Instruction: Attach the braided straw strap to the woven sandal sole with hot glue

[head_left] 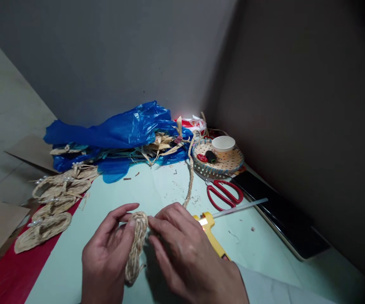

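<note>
From the head view, here's the left hand (109, 249), wrapped around a flat, sole-shaped straw piece (137, 247), its plaited ridges running lengthwise and its end rounded at the top. In comes the right hand (189, 249), fingertips against the piece's upper right edge — whether they pinch a strand, one cannot tell. The hands almost meet there, over a smooth mint-green surface (106, 192).

Around the straw piece, then. At ten o'clock, straw sandals (44, 232) lie in a row, dry and fibrous, with shiny beads. Twelve o'clock: crumpled, glossy blue plastic (119, 131) with papery husks (162, 141) poking out. Between one and two, a round woven basket (235, 160) carries a pale cup (223, 143) and a black spool (211, 156); a plaited cord (191, 175) dangles alongside. Red-handled scissors (230, 200) sit at two — and at three, a yellow glue gun (214, 240), partly behind the right hand, its translucent stick (242, 207) jutting out.
</note>
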`<state>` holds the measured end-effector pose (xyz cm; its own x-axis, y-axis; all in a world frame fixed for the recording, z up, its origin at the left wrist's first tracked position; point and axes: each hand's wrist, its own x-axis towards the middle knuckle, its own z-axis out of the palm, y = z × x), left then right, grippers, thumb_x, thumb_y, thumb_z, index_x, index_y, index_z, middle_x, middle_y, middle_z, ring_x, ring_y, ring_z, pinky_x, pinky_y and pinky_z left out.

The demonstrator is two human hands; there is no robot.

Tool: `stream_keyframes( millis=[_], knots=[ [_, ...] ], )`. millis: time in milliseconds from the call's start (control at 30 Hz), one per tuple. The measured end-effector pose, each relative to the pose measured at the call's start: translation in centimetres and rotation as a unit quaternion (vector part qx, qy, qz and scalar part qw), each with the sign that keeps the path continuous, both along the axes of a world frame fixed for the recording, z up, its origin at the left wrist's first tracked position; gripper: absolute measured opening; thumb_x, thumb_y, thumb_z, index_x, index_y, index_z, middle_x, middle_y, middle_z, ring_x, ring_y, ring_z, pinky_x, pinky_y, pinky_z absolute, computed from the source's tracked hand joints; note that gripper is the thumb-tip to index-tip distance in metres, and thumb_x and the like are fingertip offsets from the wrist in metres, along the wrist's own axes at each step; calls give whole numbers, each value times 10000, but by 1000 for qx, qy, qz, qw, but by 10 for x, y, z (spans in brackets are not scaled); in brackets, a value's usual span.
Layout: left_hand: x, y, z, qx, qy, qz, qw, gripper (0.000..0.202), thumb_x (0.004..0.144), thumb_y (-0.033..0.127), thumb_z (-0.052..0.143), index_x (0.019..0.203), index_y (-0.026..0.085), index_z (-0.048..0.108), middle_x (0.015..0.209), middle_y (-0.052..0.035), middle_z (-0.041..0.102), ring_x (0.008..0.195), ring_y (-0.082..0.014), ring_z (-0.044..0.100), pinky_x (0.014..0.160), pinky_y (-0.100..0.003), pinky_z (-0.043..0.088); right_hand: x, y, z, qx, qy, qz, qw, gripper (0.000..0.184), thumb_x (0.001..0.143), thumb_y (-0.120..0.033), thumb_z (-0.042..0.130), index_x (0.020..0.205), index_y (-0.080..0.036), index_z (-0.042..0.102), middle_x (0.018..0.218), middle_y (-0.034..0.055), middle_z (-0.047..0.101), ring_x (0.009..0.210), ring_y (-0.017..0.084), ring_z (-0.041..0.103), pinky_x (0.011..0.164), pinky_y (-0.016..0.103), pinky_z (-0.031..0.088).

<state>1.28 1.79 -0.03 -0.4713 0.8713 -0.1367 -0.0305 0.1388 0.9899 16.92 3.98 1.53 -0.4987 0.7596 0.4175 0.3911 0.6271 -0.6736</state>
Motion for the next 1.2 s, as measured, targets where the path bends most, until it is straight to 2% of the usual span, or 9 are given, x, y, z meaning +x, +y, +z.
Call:
stream_keyframes(
  millis=[133, 267, 433, 567, 733, 900, 1067, 1200],
  knots=[
    [0, 1, 2, 4, 19, 0, 1000, 490, 693, 551, 858, 1062, 250, 742, 842, 11, 736, 706, -105, 659, 580, -97, 502, 2, 0, -2, -10, -6, -11, 1000, 196, 994, -127, 561, 1139, -100, 690, 990, 136, 679, 967, 288, 595, 799, 452, 571],
    [-3, 2, 6, -11, 6, -14, 1000, 475, 700, 521, 866, 1065, 248, 732, 904, 10, 738, 786, -127, 688, 672, -120, 546, 3, 4, -1, -11, -15, -18, 1000, 190, 1006, -118, 535, 1110, -108, 693, 988, 128, 677, 974, 279, 589, 809, 442, 559],
    [-12, 6, 7, -22, 46, -62, 997, 513, 717, 535, 847, 1118, 241, 721, 930, -9, 731, 897, -161, 702, 725, -131, 547, 7, 6, 2, -14, -7, -16, 1000, 207, 978, -117, 540, 1097, -104, 709, 972, 123, 687, 963, 276, 591, 795, 423, 552],
    [-17, 8, 9, -37, 65, -109, 991, 499, 745, 540, 822, 1136, 252, 708, 896, -3, 717, 888, -167, 709, 737, -146, 550, 11, 9, 2, -16, -3, -7, 1000, 220, 964, -113, 524, 1042, -106, 729, 955, 122, 693, 935, 258, 599, 797, 398, 542],
    [-19, 9, 13, -47, 81, -141, 986, 451, 778, 554, 781, 1108, 251, 727, 890, -6, 719, 865, -175, 725, 738, -166, 557, 13, 14, 0, -20, -8, 4, 1000, 208, 970, -117, 532, 981, -93, 738, 942, 133, 703, 917, 247, 613, 808, 385, 545],
    [-18, 11, 11, -71, 96, -220, 968, 380, 793, 540, 769, 1029, 245, 735, 933, -31, 755, 938, -216, 732, 812, -225, 576, 13, 12, -2, -25, -22, 21, 999, 192, 956, -117, 556, 1011, -84, 737, 957, 141, 711, 923, 252, 617, 809, 385, 555],
    [-21, 11, 10, -71, 94, -202, 972, 399, 788, 530, 778, 1083, 267, 724, 900, -22, 771, 881, -216, 743, 747, -233, 589, 11, 12, -3, -23, -27, 26, 999, 202, 969, -128, 539, 1008, -100, 735, 973, 136, 713, 930, 246, 618, 817, 381, 553],
    [-23, 12, 10, -69, 94, -197, 973, 402, 745, 531, 811, 1035, 259, 753, 975, -47, 804, 909, -242, 758, 764, -257, 607, 12, 15, -4, -21, -24, 25, 999, 217, 977, -140, 532, 1011, -107, 743, 955, 132, 714, 914, 243, 620, 805, 375, 549]
  ],
)
